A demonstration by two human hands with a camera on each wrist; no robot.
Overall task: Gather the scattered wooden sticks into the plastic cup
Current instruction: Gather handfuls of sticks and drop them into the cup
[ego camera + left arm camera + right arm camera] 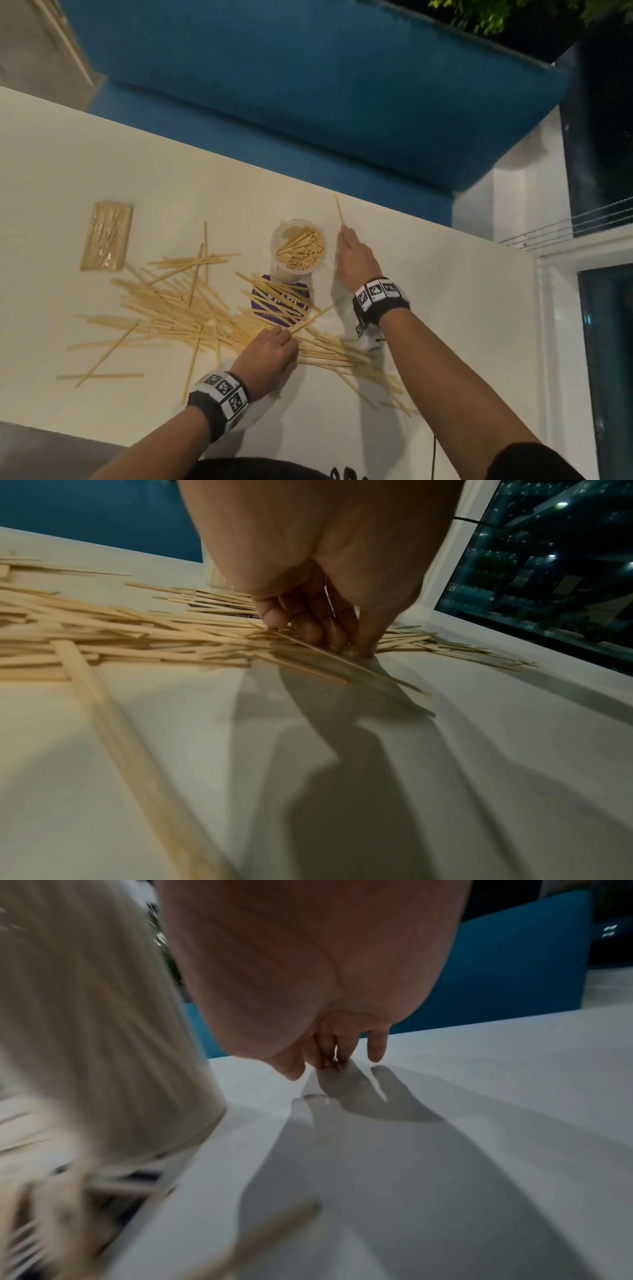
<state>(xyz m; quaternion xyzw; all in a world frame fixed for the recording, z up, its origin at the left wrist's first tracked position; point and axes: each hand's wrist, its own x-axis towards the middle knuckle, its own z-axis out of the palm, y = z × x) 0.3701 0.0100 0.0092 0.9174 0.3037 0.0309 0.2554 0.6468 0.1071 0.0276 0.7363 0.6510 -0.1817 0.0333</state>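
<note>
Many pale wooden sticks point(178, 308) lie criss-crossed on the white table point(445, 308). The clear plastic cup point(298, 246) stands upright behind them with several sticks inside; it is a blurred pale wall point(120, 1042) in the right wrist view. My left hand point(286, 334) is at the pile's near right side, thumb and curled fingers pinching one thin stick point(342, 660) low over the table. My right hand point(342, 231) reaches past the cup. Its fairly straight fingertips point(377, 1056) touch the table at the near end of a lone stick point(339, 210); the thumb stays apart.
A wrapped packet of sticks point(106, 236) lies at the far left. A purple card point(284, 303) sits under sticks in front of the cup. A blue bench point(308, 102) runs beyond the table's far edge. Dark windows point(606, 342) stand to the right.
</note>
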